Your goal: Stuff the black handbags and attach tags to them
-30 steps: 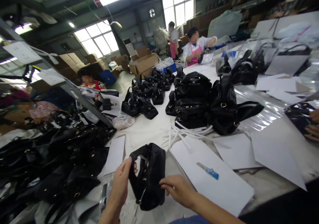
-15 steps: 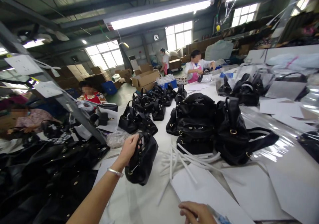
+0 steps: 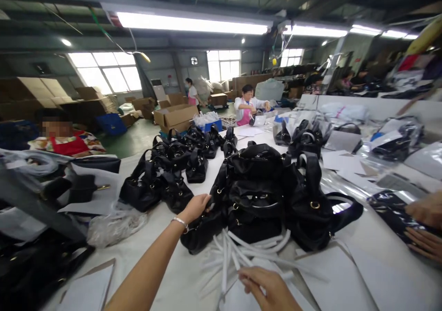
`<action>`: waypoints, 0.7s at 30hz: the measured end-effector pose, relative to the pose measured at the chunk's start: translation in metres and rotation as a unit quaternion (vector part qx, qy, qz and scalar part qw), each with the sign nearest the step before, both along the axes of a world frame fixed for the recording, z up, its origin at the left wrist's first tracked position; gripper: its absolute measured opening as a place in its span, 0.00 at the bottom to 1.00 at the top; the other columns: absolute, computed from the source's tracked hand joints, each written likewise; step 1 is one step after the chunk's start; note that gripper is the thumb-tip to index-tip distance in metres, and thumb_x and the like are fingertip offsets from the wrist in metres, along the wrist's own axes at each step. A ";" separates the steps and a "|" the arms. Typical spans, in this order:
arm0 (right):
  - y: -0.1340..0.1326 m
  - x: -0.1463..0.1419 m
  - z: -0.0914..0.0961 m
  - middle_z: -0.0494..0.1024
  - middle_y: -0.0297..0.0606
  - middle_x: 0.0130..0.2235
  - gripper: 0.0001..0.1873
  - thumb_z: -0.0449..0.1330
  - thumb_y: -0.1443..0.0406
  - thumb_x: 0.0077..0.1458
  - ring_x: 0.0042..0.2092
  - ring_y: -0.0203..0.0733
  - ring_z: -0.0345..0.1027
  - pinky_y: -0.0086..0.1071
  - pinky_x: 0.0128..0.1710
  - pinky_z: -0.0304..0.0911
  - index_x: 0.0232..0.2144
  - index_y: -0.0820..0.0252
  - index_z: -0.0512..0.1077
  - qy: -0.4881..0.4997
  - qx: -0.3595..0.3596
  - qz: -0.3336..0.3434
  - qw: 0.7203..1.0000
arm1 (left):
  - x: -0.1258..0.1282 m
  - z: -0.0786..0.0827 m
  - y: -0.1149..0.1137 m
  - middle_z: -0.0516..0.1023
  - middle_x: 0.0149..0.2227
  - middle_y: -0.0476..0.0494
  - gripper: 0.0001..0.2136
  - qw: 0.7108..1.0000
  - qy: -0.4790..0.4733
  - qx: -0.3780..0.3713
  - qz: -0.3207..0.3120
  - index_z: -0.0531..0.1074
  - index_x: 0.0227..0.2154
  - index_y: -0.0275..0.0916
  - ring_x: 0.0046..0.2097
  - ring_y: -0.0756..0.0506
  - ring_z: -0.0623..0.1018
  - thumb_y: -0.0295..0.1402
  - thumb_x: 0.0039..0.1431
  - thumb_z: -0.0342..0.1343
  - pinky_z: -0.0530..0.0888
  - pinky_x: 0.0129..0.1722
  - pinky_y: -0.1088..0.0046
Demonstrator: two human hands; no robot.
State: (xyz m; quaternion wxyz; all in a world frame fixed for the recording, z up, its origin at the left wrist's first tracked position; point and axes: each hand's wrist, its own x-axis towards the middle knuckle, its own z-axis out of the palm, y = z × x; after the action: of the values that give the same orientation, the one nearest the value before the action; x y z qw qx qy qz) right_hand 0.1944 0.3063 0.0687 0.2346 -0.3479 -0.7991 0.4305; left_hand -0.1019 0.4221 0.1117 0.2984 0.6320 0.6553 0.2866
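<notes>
My left hand (image 3: pixel 195 208), with a silver bangle at the wrist, grips the top of a small black handbag (image 3: pixel 203 233). This handbag stands on the white table against a stack of black handbags (image 3: pixel 257 189). The fingers partly hide its handles. My right hand (image 3: pixel 267 287) is low in the picture, its fingers loosely bent and a little apart, with nothing visible in them. Just beyond those fingertips lies a loose bunch of white tubes (image 3: pixel 238 251). White paper sheets (image 3: pixel 336 274) lie under and beside the tubes.
More black handbags (image 3: pixel 176 156) stand further back. Crumpled clear plastic (image 3: pixel 115 225) and a dark pile of bags (image 3: pixel 31 265) are at the left. Another person's hands (image 3: pixel 426 223) handle a plastic-wrapped item at the right. Co-workers sit left (image 3: pixel 69 138) and across the table (image 3: pixel 247 106).
My left hand has brought the handbag rightward against the stacked bags and set it down. My right hand has come closer to the white tubes. The view has turned right, bringing another person's hands into sight.
</notes>
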 end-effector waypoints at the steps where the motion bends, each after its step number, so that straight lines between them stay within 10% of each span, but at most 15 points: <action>1: 0.008 0.003 0.004 0.80 0.38 0.32 0.17 0.49 0.57 0.62 0.36 0.42 0.74 0.30 0.40 0.66 0.42 0.54 0.76 0.004 -0.004 -0.040 0.999 | -0.002 -0.004 -0.002 0.78 0.25 0.42 0.19 1.000 0.007 0.018 0.017 0.72 0.24 0.40 0.30 0.42 0.77 0.47 0.60 0.46 0.70 0.37 0.68; 8: 0.050 0.005 0.001 0.79 0.35 0.30 0.16 0.51 0.56 0.60 0.33 0.41 0.72 0.29 0.36 0.64 0.35 0.57 0.75 -0.016 -0.083 -0.103 0.991 | -0.040 -0.043 -0.049 0.66 0.61 0.39 0.24 0.983 0.038 0.137 0.113 0.62 0.58 0.40 0.62 0.41 0.64 0.44 0.62 0.47 0.57 0.63 0.60; 16: 0.071 0.046 -0.062 0.79 0.40 0.36 0.13 0.51 0.59 0.59 0.38 0.45 0.72 0.31 0.36 0.61 0.37 0.57 0.73 -0.244 0.012 -0.253 0.936 | -0.090 -0.138 -0.100 0.51 0.66 0.29 0.52 0.981 -0.033 -0.009 0.193 0.40 0.65 0.35 0.67 0.32 0.53 0.50 0.44 0.62 0.53 0.64 0.51; 21: 0.084 0.035 -0.079 0.79 0.41 0.37 0.11 0.54 0.59 0.58 0.41 0.48 0.72 0.34 0.40 0.60 0.37 0.56 0.75 -0.343 0.049 -0.212 0.914 | -0.073 -0.154 -0.096 0.59 0.64 0.31 0.56 0.960 -0.201 -0.051 0.186 0.33 0.66 0.39 0.62 0.34 0.64 0.47 0.43 0.65 0.58 0.63 0.55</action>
State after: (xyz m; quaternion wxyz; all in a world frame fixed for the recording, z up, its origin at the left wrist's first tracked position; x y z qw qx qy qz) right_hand 0.2299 0.3900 -0.0104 0.0485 -0.6232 -0.7581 0.1858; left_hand -0.1745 0.3264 -0.0426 0.3971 0.4119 0.7016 0.4248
